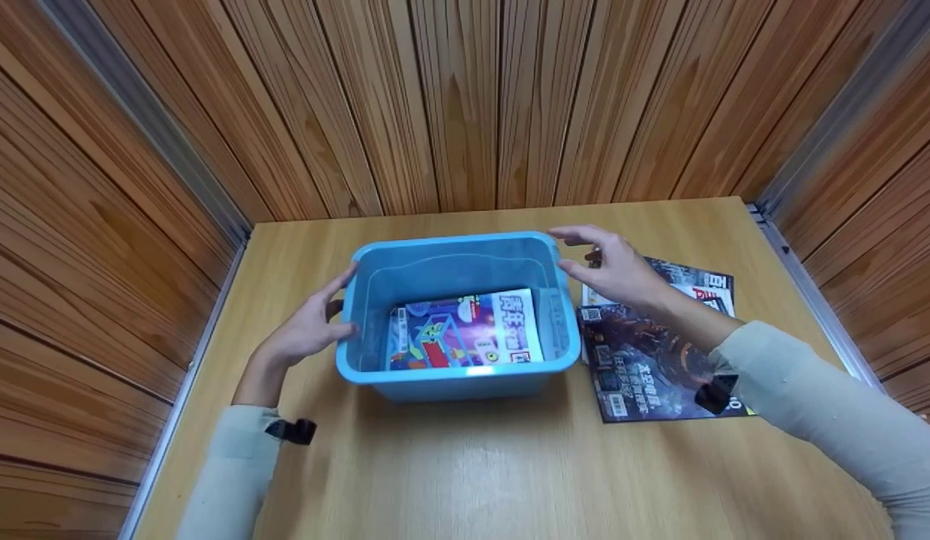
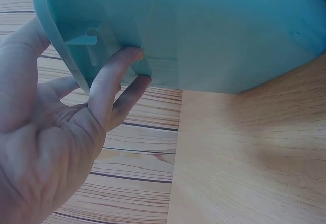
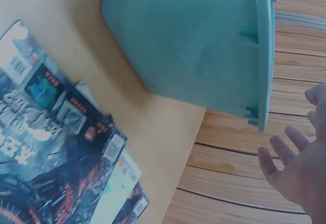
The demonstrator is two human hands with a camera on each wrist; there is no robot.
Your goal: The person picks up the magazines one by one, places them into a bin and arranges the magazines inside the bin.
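Note:
A blue plastic bin stands in the middle of a wooden table. A colourful magazine lies flat on its bottom. My left hand is at the bin's left side. In the left wrist view its fingers touch the bin wall just under the rim, with the thumb beside the rim. My right hand hovers with spread fingers at the bin's far right corner. In the right wrist view this hand is a little apart from the bin.
Dark magazines lie stacked on the table right of the bin, under my right forearm, and show in the right wrist view. Wood-panelled walls close the table in at the back and both sides.

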